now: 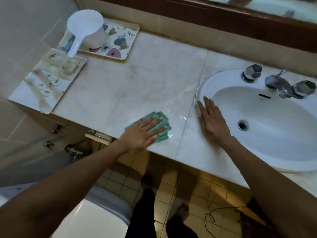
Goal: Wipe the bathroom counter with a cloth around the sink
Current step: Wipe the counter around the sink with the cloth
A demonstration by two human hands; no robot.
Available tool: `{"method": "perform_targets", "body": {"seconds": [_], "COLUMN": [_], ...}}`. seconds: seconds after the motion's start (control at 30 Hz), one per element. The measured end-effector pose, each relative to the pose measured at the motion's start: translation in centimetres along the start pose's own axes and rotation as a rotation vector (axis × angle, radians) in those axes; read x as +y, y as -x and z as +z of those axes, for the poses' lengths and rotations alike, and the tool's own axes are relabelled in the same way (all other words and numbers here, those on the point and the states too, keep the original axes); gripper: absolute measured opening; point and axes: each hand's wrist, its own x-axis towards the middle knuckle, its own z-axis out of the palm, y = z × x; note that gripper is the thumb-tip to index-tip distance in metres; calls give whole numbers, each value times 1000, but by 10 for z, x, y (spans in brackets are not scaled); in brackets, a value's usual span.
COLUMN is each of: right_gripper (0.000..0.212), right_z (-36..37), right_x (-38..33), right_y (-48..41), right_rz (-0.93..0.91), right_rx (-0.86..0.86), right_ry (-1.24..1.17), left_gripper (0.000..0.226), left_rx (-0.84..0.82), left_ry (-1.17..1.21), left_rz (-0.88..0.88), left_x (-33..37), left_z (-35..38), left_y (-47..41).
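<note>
Left hand point(143, 133) flat on a folded green cloth point(161, 127), fingers point(155, 120) spread and pressing it to the marble counter point(137, 86) near the front edge. Small wet patch point(184, 118) just beyond the fingertips, toward the sink point(267, 121). Right hand point(212, 119) flat, fingers together, resting on the sink's left rim, gripping nothing.

This is a bathroom in a home. There is a white sink point(267, 127) with metal taps point(277, 83), a toilet point(96, 219), tiled walls point(25, 40), and a mirror point(274, 6) above the bench point(137, 79).
</note>
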Motion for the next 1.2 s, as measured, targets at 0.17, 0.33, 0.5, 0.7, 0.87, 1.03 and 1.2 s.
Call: {"method": "perform_targets", "body": {"seconds": [0.17, 0.33, 0.5, 0.7, 0.87, 1.03, 1.2], "right_gripper": [54, 58, 73, 62, 69, 49, 56], "right_z": [-5, -10, -15, -25, -31, -36, -41], "right_x": [17, 50, 83, 118, 150, 176, 184], "right_y": [38, 78, 112, 145, 173, 204, 223], "right_rz": [-19, 57, 81, 104, 214, 250, 297], "right_rx": [-29, -58, -80, -120, -126, -67, -36], "right_ry": [-49, -162, -138, -97, -104, -94, -161], "left_gripper": [53, 57, 55, 53, 56, 61, 67], "left_rx": [267, 368, 124, 18, 249, 245, 182], "left_ry": [83, 233, 146, 16, 179, 255, 362], "left_rz": [-726, -920, -342, -176, -843, -836, -868], "left_x": [10, 142, 209, 124, 226, 318, 396], "left_z": [3, 17, 39, 18, 37, 49, 56], "left_y": [-51, -118, -76, -46, -92, -120, -139]}}
